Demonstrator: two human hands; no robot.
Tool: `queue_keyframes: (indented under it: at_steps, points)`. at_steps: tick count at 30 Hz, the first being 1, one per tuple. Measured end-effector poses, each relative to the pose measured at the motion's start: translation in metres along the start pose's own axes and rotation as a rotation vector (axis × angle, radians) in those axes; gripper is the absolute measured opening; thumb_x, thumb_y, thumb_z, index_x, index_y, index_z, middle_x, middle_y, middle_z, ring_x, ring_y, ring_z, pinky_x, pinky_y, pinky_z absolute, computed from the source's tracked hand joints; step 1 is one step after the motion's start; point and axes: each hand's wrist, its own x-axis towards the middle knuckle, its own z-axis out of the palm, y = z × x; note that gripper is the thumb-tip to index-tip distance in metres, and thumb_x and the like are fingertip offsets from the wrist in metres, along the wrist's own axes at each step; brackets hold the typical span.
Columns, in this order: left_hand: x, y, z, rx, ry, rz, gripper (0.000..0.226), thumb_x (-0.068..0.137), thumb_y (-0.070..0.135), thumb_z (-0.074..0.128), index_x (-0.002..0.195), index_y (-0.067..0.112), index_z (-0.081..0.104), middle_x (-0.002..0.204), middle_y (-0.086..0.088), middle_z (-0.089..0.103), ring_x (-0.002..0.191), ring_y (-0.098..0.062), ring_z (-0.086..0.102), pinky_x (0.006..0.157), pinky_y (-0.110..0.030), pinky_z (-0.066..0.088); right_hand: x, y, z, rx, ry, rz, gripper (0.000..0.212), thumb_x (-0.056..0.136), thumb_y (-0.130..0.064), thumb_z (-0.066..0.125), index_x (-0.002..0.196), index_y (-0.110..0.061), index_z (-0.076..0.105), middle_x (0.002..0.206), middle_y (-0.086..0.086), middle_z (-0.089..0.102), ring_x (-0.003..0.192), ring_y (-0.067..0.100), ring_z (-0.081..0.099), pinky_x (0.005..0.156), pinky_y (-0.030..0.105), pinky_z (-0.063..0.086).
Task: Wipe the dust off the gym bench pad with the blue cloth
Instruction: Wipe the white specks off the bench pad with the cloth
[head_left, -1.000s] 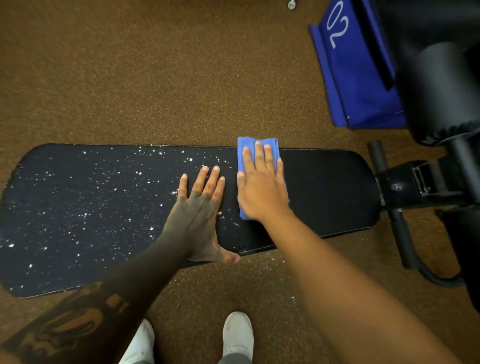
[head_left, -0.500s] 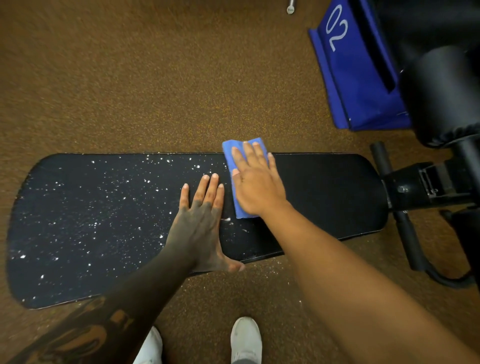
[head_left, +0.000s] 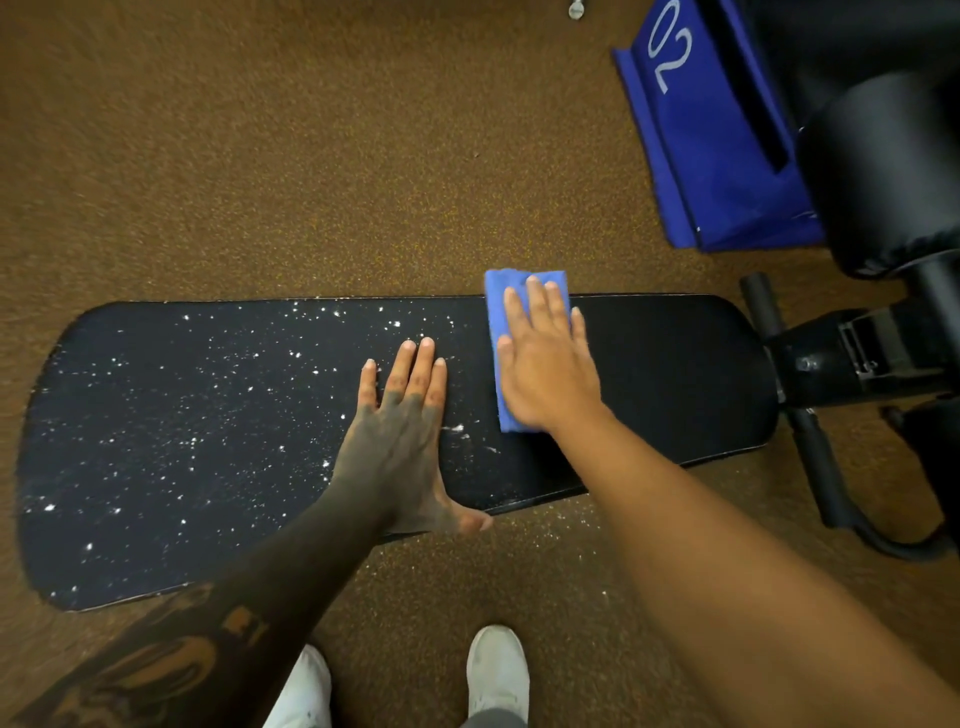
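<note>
Head-camera view, looking down on a long black gym bench pad (head_left: 675, 374) that lies across brown speckled flooring (head_left: 260, 156). Its long axis runs from 9 o'clock to 3 o'clock.

My right hand (head_left: 545, 364) lies flat on a folded blue cloth (head_left: 500, 312), fingers straight, pressing it onto the pad near the far edge. The cloth's top end overhangs that edge toward 12 o'clock. My left hand (head_left: 400, 431) rests palm down on the bare pad just beside the cloth, at its 8 o'clock. Its fingers are straight and hold nothing, and the thumb reaches out at the near edge.

White dust specks (head_left: 208, 415) cover the pad from the left hand out to the rounded end at 9 o'clock. From the cloth toward 3 o'clock the surface looks clean and black. A few white smears sit between the two hands, toward the near edge.

I judge that the remaining work lies at 9 o'clock of the cloth, along the pad's length. The right hand has the cloth, but the left hand is nearer the dust and sits in the cloth's path. It would likely need to slide toward 9 o'clock or lift.

At 3 o'clock the pad meets the black bench frame (head_left: 857, 358). A blue bag marked 02 (head_left: 701, 130) lies at 1 o'clock, and white shoes (head_left: 496, 670) show at 6 o'clock.
</note>
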Motion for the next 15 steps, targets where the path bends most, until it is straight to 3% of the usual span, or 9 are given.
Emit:
queue_keyframes:
  at_steps: [2,8,15]
  points:
    - [0.001,0.0,0.001,0.014,0.001,-0.001,0.167,0.036,0.112,0.025,0.15,0.001,-0.023,0.16,-0.017,-0.032,0.148,-0.031,-0.031,0.122,-0.059,-0.006,0.019,-0.017,-0.002,0.031,0.014,0.12,0.057,0.104,-0.033,0.026,0.157,-0.017,0.013,0.167,0.009,0.0,0.153,0.027,-0.007,0.122,0.049,-0.001]
    - [0.0,0.0,0.001,0.033,0.008,-0.004,0.167,0.035,0.112,0.022,0.15,0.0,-0.022,0.16,-0.017,-0.032,0.148,-0.031,-0.031,0.122,-0.058,-0.006,-0.015,-0.026,0.006,-0.018,0.018,-0.16,0.059,0.104,-0.035,0.028,0.158,-0.02,0.011,0.167,0.005,0.002,0.153,0.025,-0.006,0.122,0.049,0.0]
    - [0.002,0.0,0.002,0.029,0.008,0.011,0.167,0.033,0.113,0.022,0.152,0.003,-0.02,0.161,-0.017,-0.028,0.149,-0.031,-0.026,0.123,-0.058,-0.006,-0.066,-0.023,0.018,-0.004,-0.016,-0.088,0.062,0.103,-0.037,0.025,0.158,-0.02,0.002,0.167,0.006,-0.005,0.152,0.026,-0.012,0.123,0.051,0.001]
